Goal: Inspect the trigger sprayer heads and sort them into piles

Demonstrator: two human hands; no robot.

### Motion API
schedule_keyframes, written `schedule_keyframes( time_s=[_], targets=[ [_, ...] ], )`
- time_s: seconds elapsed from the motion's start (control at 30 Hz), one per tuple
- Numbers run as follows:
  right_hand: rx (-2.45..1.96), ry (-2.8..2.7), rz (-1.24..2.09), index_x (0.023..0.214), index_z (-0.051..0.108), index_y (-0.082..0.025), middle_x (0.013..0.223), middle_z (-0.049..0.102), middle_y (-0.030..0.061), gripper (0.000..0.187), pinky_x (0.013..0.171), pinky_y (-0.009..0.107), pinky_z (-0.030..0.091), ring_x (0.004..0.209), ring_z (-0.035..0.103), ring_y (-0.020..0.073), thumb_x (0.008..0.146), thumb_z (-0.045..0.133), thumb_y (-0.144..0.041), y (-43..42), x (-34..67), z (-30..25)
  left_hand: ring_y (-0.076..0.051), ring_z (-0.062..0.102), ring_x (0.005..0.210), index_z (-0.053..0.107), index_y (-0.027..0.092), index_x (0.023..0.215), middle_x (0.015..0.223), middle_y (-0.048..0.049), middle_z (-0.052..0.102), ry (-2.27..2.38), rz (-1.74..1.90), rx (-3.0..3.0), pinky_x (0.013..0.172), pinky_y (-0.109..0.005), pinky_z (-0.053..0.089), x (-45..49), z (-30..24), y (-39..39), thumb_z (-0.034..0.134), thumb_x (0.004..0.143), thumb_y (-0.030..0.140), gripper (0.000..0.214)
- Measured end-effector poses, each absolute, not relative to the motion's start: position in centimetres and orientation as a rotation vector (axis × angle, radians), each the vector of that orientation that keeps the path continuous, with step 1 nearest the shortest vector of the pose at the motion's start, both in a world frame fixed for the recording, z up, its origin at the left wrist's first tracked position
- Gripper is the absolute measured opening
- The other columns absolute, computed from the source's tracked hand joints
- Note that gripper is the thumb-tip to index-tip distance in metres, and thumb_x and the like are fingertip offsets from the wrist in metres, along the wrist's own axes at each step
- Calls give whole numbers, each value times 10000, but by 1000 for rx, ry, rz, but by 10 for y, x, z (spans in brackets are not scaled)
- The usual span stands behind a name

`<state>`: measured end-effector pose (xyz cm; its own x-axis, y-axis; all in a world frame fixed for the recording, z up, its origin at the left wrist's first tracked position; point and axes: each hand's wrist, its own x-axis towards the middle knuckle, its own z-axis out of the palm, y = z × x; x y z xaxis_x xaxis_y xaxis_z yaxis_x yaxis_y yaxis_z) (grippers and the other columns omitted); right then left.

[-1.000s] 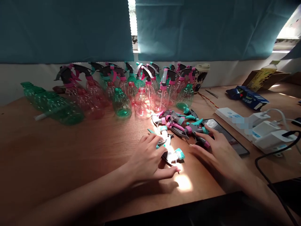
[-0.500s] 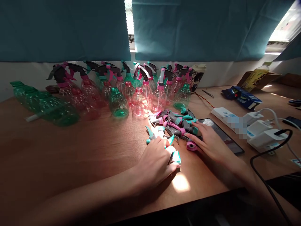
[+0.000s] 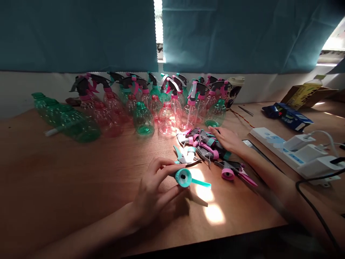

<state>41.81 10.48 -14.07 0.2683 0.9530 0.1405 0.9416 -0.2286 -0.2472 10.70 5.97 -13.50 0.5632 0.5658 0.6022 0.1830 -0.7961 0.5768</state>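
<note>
My left hand [image 3: 155, 189] grips a trigger spray head [image 3: 183, 177] just above the table. Its turquoise collar faces me, showing the opening, and a turquoise trigger sticks out to the right. My right hand [image 3: 229, 139] reaches over the right back side of a pile of grey spray heads [image 3: 207, 148] with pink and turquoise parts. Its fingers are stretched out, touching the pile; the undersides of the fingertips are hidden. Nearer me lies one pink-collared spray head [image 3: 228, 174]. A turquoise-and-white one [image 3: 191, 154] lies in sunlight at the pile's left.
Behind the pile stand several pink and green bottles [image 3: 144, 120], some with spray heads on. Green bottles [image 3: 86, 129] are at the left. To the right are a phone [image 3: 258, 151], a power strip [image 3: 277, 145] with white chargers, a black cable, a blue packet [image 3: 293, 117] and a patterned cup [image 3: 234, 90].
My left hand has drawn left with the spray head and turned its collar toward me. My right hand has moved farther back over the pile. The view has shifted slightly.
</note>
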Motion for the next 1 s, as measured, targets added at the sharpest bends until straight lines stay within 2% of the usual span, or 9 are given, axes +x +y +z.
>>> schedule_keyframes(
  time_s=[0.1, 0.13, 0.23, 0.33, 0.4, 0.53, 0.77, 0.9, 1.0],
  targets=[
    [-2217, -1718, 49, 1128, 616, -125, 920, 727, 144, 746, 958, 608, 332, 979, 645, 353, 939, 124, -652, 93, 409, -128, -175, 578, 926, 620, 201, 1101, 1012, -42, 616, 564, 1163, 2297, 817, -273, 480, 108, -129, 60, 717, 801, 158, 318],
    [-2194, -1715, 34, 1091, 631, -131, 892, 725, 132, 714, 944, 565, 364, 971, 644, 342, 937, 172, -656, 86, 403, -121, -174, 580, 927, 616, 198, 1093, 1001, -37, 630, 539, 1176, 2282, 820, -273, 478, 108, -128, 60, 724, 797, 161, 317],
    [-1813, -1710, 73, 954, 669, -182, 900, 718, 76, 481, 741, 335, 487, 852, 666, 242, 948, 374, -562, 61, 375, -96, -161, 587, 901, 601, 199, 1101, 969, -22, 652, 520, 1193, 2241, 812, -266, 477, 108, -129, 59, 740, 788, 170, 344],
    [-1400, -1892, 148, 923, 675, -193, 905, 720, 43, 186, 753, 268, 490, 833, 665, 181, 922, 556, -336, 37, 337, -74, -134, 597, 852, 598, 212, 1094, 944, -2, 647, 607, 1158, 2199, 762, -230, 482, 106, -132, 60, 755, 773, 165, 360],
    [-1219, -1975, 179, 930, 659, -170, 869, 710, 44, 100, 727, 244, 492, 801, 660, 158, 891, 605, -245, 27, 315, -67, -118, 601, 825, 599, 220, 1071, 940, 11, 638, 684, 1152, 2172, 733, -206, 483, 105, -133, 63, 760, 766, 162, 349],
    [-1038, -2099, 228, 915, 652, -146, 755, 644, 19, 65, 621, 226, 463, 672, 597, 119, 875, 600, -150, 24, 293, -74, -98, 600, 772, 585, 213, 988, 895, 32, 625, 782, 1218, 2134, 698, -183, 487, 103, -132, 72, 749, 777, 188, 268],
    [-1203, -2031, 220, 1086, 638, -232, 846, 691, 21, 182, 639, 268, 475, 704, 628, 149, 926, 558, -264, 40, 283, -114, -144, 625, 794, 583, 193, 958, 887, 4, 629, 920, 1233, 2130, 727, -259, 511, 99, -139, 82, 726, 800, 256, 222],
    [-1104, -1985, 278, 1128, 644, -144, 735, 703, 46, 249, 563, 270, 469, 582, 620, 154, 938, 503, -221, 41, 275, -130, -161, 629, 829, 584, 194, 975, 924, -11, 626, 937, 1212, 2115, 733, -275, 530, 95, -144, 82, 713, 808, 237, 216],
    [-1134, -1905, 419, 1184, 623, -119, 611, 640, 12, 300, 495, 245, 434, 492, 558, 131, 943, 484, -234, 37, 271, -138, -168, 628, 847, 589, 188, 973, 922, -17, 630, 934, 1201, 2163, 727, -273, 530, 94, -144, 83, 706, 805, 191, 205]
  ],
)
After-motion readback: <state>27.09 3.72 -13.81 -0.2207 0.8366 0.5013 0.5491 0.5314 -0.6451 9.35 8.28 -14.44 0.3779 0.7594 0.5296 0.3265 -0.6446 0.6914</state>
